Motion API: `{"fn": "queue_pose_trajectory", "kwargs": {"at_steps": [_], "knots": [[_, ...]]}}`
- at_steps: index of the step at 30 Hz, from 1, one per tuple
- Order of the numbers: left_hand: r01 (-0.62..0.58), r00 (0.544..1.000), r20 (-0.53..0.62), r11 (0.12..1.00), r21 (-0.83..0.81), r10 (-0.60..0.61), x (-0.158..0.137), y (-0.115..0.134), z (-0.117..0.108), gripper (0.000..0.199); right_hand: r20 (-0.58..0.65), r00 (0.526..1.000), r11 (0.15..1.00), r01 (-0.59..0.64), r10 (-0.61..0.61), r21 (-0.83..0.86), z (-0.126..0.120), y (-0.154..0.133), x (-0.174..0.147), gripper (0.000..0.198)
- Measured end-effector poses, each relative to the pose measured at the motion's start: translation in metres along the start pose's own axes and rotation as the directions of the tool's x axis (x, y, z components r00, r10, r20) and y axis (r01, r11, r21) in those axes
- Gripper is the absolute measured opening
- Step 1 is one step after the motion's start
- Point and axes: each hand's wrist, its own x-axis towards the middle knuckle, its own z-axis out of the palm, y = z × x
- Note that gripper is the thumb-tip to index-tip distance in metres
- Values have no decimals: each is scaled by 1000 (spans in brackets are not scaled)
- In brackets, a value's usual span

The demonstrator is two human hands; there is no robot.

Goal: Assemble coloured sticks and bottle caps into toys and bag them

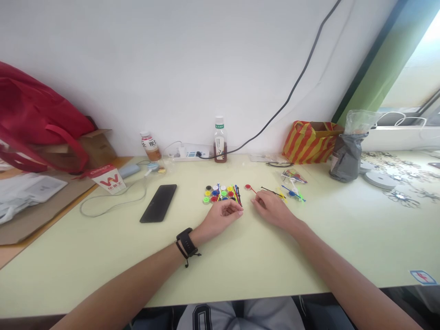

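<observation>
The right hand [273,210] has its fingers bent down at the near end of a thin red stick [253,189]; whether they pinch it or only touch it, I cannot tell. The left hand [220,217] is loosely curled, with a gap showing between thumb and fingers and nothing visible in its hollow. The red stick slants away from the right hand's fingertips to a red disc [248,187] lying on the pale table [240,268], just right of a cluster of coloured discs [224,193] set in rows. Coloured sticks [237,191] lie along that cluster's right side, close beyond the left hand's fingertips. On the far side of the right hand lies a black stick [270,189], with blue and green pieces [296,194] to its right and a small clear packet [294,176] of more parts behind them. A black band [186,241] circles the left wrist. Left of the cluster, well apart from it, a dark phone [158,203] lies flat. Against the wall, an upright bottle [220,143] stands beside a white power strip [191,152], and a red-and-yellow striped bag [309,143] stands farther right, next to a grey bag [345,158].
</observation>
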Motion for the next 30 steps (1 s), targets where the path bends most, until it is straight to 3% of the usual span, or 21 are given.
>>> {"fn": "queue_pose_trajectory", "kwargs": {"at_steps": [5,12,30], "knots": [[2,1000,3,1000,20,-2,0,0,-1,25,28,1000,999,-12,13,-37,-2,-3,0,34],[3,1000,11,1000,13,-3,-1,1,0,25,-85,996,999,1,2,40,-1,-1,0,24],[-4,1000,21,999,49,3,-1,1,0,20,12,1000,1000,24,-24,-6,5,4,4,19]]}}
